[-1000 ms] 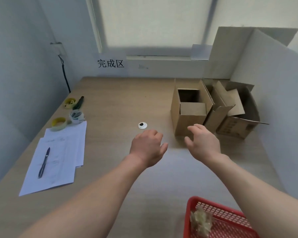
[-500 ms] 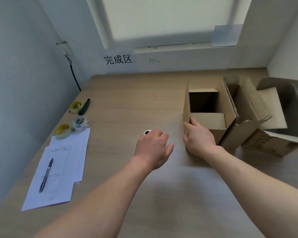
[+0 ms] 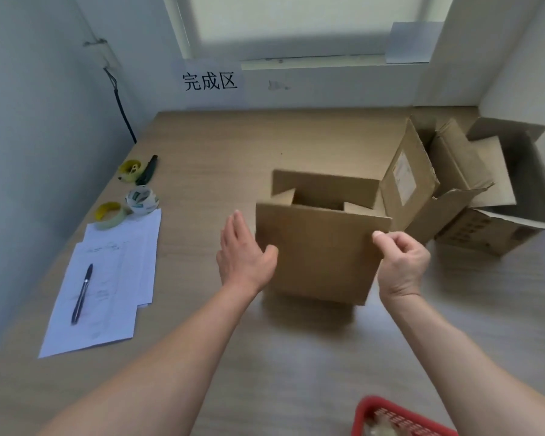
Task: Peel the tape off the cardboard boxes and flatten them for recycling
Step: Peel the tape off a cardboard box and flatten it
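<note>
Cardboard box [image 3: 321,247]: right hand [image 3: 401,265] apparently pinches, left hand [image 3: 244,253] flat.

Head view, angled down over table [image 3: 221,140]

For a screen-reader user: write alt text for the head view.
A person's right hand pinches an open cardboard box at its edge while the left hand rests flat on its other side, on a wooden table.

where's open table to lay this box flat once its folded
Bare table runs along the back wall under the sign, between the tape rolls and the other boxes. The right side is crowded with those boxes; papers fill the left edge.
</note>
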`<state>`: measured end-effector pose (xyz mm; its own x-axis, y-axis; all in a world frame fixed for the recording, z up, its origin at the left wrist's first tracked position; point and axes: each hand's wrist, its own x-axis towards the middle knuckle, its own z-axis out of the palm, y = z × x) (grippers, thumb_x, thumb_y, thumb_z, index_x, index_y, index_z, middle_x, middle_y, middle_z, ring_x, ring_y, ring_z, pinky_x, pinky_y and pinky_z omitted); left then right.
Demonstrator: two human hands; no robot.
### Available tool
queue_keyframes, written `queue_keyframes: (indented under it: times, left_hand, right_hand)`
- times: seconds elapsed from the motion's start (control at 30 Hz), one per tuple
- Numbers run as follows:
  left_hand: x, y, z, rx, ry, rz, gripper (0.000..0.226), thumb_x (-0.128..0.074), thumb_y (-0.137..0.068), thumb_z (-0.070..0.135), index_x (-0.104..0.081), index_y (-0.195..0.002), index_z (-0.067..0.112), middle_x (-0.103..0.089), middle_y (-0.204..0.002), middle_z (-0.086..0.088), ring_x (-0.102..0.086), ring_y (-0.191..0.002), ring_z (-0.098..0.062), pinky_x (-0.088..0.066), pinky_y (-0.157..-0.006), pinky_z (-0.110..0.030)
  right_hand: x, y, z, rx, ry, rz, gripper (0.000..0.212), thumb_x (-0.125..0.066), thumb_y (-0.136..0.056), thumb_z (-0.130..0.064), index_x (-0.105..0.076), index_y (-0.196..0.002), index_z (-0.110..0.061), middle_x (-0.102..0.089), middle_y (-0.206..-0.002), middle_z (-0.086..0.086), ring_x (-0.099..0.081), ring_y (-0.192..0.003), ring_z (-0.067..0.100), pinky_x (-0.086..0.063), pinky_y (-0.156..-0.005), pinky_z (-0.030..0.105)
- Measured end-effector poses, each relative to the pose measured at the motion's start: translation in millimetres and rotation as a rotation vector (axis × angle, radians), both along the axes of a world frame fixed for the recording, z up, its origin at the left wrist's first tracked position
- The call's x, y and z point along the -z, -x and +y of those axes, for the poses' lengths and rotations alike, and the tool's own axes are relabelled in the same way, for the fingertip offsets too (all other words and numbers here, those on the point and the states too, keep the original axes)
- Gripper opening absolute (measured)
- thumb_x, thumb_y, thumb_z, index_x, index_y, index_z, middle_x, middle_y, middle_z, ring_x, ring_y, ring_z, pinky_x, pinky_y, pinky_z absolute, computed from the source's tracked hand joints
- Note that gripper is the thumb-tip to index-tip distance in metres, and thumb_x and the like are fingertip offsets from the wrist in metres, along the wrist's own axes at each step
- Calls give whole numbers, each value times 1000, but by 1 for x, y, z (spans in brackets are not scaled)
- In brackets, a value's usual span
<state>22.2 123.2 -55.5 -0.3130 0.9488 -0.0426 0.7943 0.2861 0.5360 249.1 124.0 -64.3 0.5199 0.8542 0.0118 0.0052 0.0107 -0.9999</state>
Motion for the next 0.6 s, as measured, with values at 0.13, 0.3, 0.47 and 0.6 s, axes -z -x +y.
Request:
queue_keyframes:
  times: [0.13,0.3,0.47,0.6]
  left_hand:
    - [8,10,-37,89,80,-318,79,-56,-80,53,-32,-150,27,-52,-145,4,-51,-129,-18,-45,-107,-44]
    - [10,14,-69,268,89,-360,52,-56,-96,29,-46,-147,24,-58,-133,5,-54,-119,-13,-46,-104,-33]
    - [5,41,-73,232,20,-282,59,-56,-94,25,-39,-150,23,-47,-143,0,-51,-125,-18,-42,-98,-29]
    - [3,51,-71,289,9,-267,65,-58,-91,23,-33,-152,24,-38,-150,1,-48,-129,-17,-38,-97,-25]
  right_hand:
    - [5,13,-16,-51,154,-9,30,-73,-70,-36,-75,-100,-35,-66,-116,8,-60,-110,22,-48,-103,44]
    - [5,62,-51,-208,292,-7,59,-67,-93,-20,-43,-146,-27,-61,-114,-9,-56,-111,9,-42,-106,36]
    - [-7,92,-58,115,318,-131,47,-68,-90,-21,-45,-131,-25,-60,-120,3,-57,-111,24,-46,-92,33]
    - [-7,80,-55,201,367,-202,63,-67,-87,-12,-38,-142,-21,-54,-136,8,-56,-121,29,-45,-99,34]
